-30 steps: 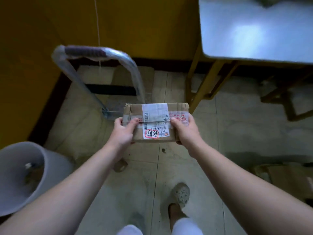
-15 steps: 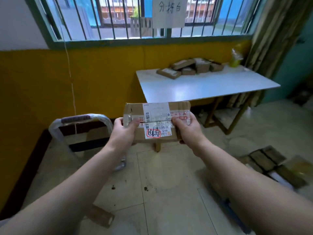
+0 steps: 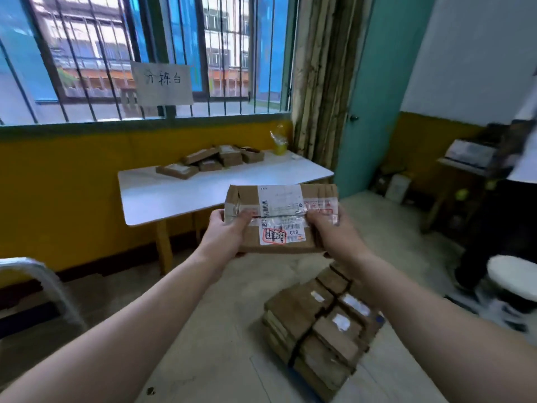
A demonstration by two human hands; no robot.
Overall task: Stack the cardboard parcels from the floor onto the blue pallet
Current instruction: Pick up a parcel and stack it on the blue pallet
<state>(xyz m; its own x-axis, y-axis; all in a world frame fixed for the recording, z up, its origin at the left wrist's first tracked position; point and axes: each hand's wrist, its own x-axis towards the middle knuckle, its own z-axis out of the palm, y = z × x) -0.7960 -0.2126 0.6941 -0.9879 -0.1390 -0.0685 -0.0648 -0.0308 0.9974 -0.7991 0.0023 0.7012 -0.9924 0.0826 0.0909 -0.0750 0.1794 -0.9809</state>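
Above the floor, left hand (image 3: 225, 231) and right hand (image 3: 331, 228) clasp one flat, taped brown cardboard parcel (image 3: 280, 218) at its ends. Below lies a blurred stack of rectangular cardboard parcels (image 3: 316, 324); count unclear.

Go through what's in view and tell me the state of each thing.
Parcel: held up, taped shut.
Left hand: gripping the parcel's left end.
Right hand: gripping its right end.
Parcel stack: low, on the floor.
Parcels on table: loosely piled.
Door: closed.
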